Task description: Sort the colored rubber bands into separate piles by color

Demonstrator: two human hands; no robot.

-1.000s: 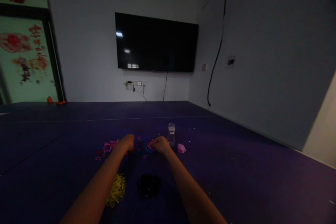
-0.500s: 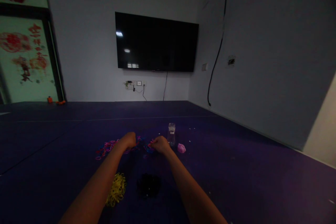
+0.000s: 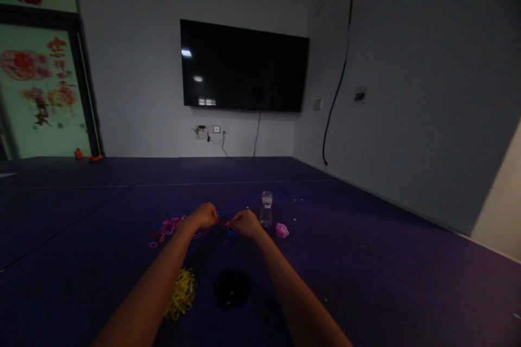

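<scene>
Small coloured elastic hair ties (image 3: 166, 229) in pink, red and blue lie in a loose heap beside and partly behind my left forearm. My left hand (image 3: 207, 216) is closed in a pinch, with a bit of red hair tie at its fingertips. Close by on the right, my right hand (image 3: 246, 222) pinches a pinkish hair tie over a smaller blue and pink pile (image 3: 233, 233). A narrow gap separates the two hands. Just beyond my right hand stands a clear glass bottle (image 3: 266, 210), upright, with a pink crumpled-looking piece (image 3: 281, 230) on its right.
Nearer to me, a yellow heap of hair ties (image 3: 182, 294) is partly covered by my left forearm. A black heap (image 3: 231, 287) lies between my forearms. Everything rests on a dark purple surface (image 3: 366, 282). A television (image 3: 244, 68) hangs on the far wall.
My left hand has shifted slightly right, towards my right hand. The right hand has moved a little left and its fingers have turned inwards. The heaps and bottle stay put.
</scene>
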